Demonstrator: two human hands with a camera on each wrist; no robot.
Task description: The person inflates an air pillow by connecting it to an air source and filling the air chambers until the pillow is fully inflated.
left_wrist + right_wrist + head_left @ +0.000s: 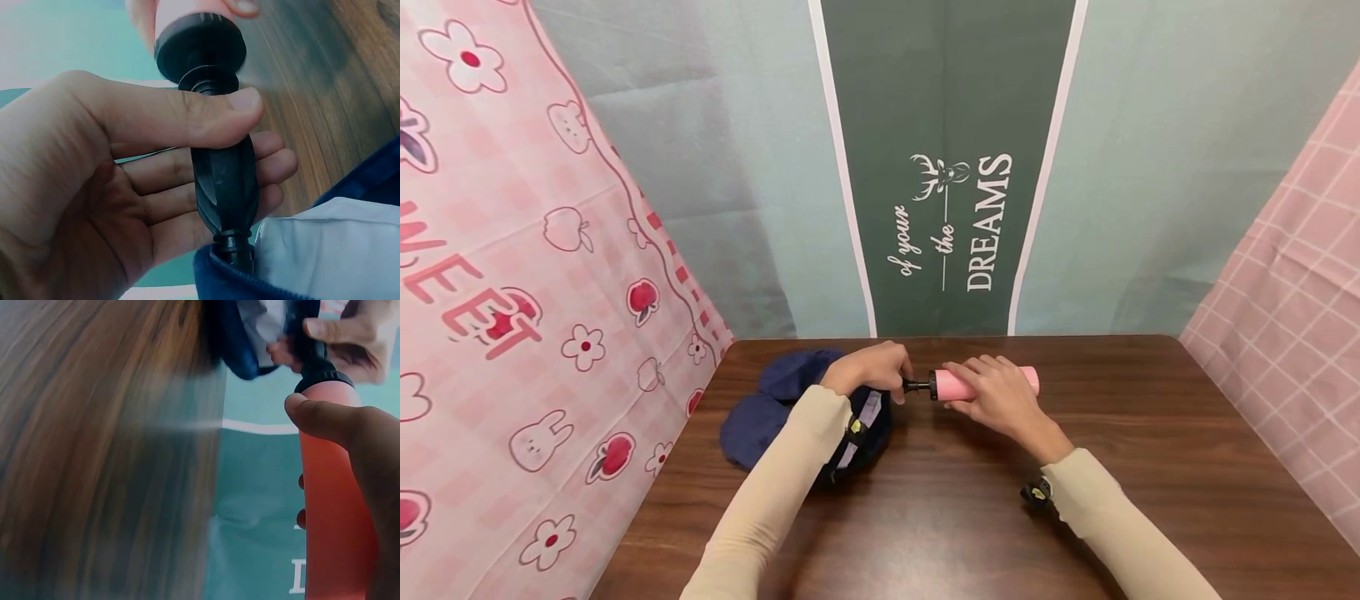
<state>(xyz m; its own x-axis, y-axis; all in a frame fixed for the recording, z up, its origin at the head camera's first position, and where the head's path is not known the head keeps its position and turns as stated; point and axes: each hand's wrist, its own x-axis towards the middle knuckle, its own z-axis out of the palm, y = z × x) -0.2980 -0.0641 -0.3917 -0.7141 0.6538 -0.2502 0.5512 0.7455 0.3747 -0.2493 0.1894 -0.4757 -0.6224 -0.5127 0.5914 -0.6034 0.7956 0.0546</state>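
Observation:
A pink hand pump (951, 386) lies level above the table, its black end pointing left. My right hand (1002, 396) grips the pink barrel, thumb along its side near the black collar (324, 377). With the thumb across the front and fingers behind, my left hand (876, 367) holds the pump's black ridged end piece (225, 178). The narrow tip of that piece meets the edge of a navy U-shaped neck pillow (752, 429), where the cover hides its end. White inner material (331, 250) shows at the pillow's opening beside the tip.
The brown wooden table (970, 517) carries the pillow on its left side. A grey-green curtain (760, 208) with a dark printed panel hangs behind the far edge. Pink patterned cloths (587, 333) stand at both sides. Each wrist wears a small black camera (1036, 493).

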